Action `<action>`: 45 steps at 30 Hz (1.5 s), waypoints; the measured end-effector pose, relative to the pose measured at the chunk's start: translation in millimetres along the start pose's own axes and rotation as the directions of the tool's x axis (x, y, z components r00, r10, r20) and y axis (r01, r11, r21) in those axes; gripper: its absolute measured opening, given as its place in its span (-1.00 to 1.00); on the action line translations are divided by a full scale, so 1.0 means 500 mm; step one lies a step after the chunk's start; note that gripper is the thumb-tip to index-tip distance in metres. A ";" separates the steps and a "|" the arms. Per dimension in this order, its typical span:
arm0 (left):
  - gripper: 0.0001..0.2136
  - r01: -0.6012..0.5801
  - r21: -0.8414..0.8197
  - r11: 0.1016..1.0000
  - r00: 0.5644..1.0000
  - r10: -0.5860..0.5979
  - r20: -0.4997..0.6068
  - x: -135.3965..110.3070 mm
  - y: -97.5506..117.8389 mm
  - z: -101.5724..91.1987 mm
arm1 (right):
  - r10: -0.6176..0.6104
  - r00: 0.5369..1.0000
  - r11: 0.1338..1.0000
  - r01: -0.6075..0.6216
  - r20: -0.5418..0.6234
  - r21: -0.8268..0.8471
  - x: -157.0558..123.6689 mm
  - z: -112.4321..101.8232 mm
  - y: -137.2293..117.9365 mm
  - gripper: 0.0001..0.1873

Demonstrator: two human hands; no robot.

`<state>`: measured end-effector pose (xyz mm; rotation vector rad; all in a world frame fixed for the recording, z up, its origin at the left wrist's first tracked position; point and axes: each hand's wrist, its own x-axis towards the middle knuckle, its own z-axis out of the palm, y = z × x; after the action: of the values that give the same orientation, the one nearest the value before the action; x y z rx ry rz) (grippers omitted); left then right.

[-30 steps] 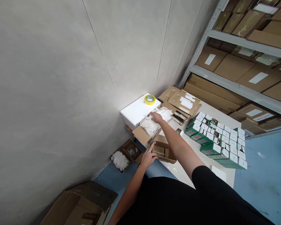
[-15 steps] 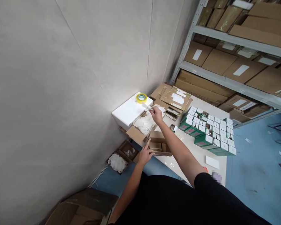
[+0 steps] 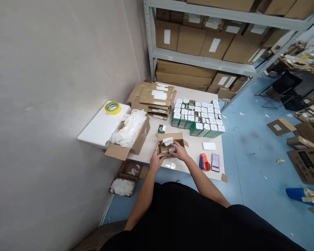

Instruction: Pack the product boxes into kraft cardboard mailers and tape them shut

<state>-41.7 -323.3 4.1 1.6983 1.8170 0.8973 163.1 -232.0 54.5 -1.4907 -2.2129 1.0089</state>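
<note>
A small open cardboard box (image 3: 170, 136) stands near the front edge of the table, its flaps raised. My left hand (image 3: 156, 160) is closed on the box's left front corner, fingers along the outer wall. At the box's right side, my right hand (image 3: 180, 152) reaches over the rim with crumpled white tissue paper (image 3: 167, 141) at its fingers; the fingertips are partly hidden. Behind the box sits a small green carton (image 3: 161, 129) with its top open. To the left, a larger cardboard box (image 3: 142, 137) is heaped with white tissue paper (image 3: 131, 129).
Rows of green-and-white cartons (image 3: 199, 116) stand at the back right. A yellow tape roll (image 3: 112, 108) lies on a white foam block (image 3: 99, 127). Flattened cardboard (image 3: 157, 94) is stacked behind. A tape dispenser (image 3: 204, 162) and a phone (image 3: 215, 162) lie at right.
My right hand has moved from above the tissue-filled box to the small cardboard box, bringing white tissue paper. My left hand stays on the small box. The view has turned right.
</note>
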 end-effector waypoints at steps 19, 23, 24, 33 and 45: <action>-0.72 0.072 -0.009 0.997 0.943 -0.065 0.326 0.131 0.043 0.230 | 0.303 0.871 0.932 -0.185 -0.388 0.312 -0.107 -0.125 0.200 -0.39; -0.48 0.075 0.044 0.996 0.906 -0.087 0.414 0.159 0.018 0.212 | 0.385 0.848 0.888 -0.233 -0.364 0.396 -0.074 -0.101 0.183 -0.39; -0.47 0.054 0.037 0.998 0.909 -0.065 0.413 0.166 0.014 0.202 | 0.395 0.848 0.880 -0.240 -0.354 0.410 -0.062 -0.094 0.175 -0.39; -0.55 0.102 -0.063 0.993 0.991 -0.107 -0.082 0.298 -0.028 0.054 | 0.428 0.885 0.757 -0.240 -0.184 0.608 0.120 0.009 0.059 -0.41; -0.25 0.304 -0.189 0.934 0.951 -0.283 0.127 0.445 -0.157 -0.019 | 0.481 0.877 0.521 -0.301 0.017 0.799 0.346 0.175 -0.069 -0.42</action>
<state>-124.2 -104.9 -29.8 1.2780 1.7831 0.8265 14.9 -118.6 -8.5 -1.5410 -0.9877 1.5944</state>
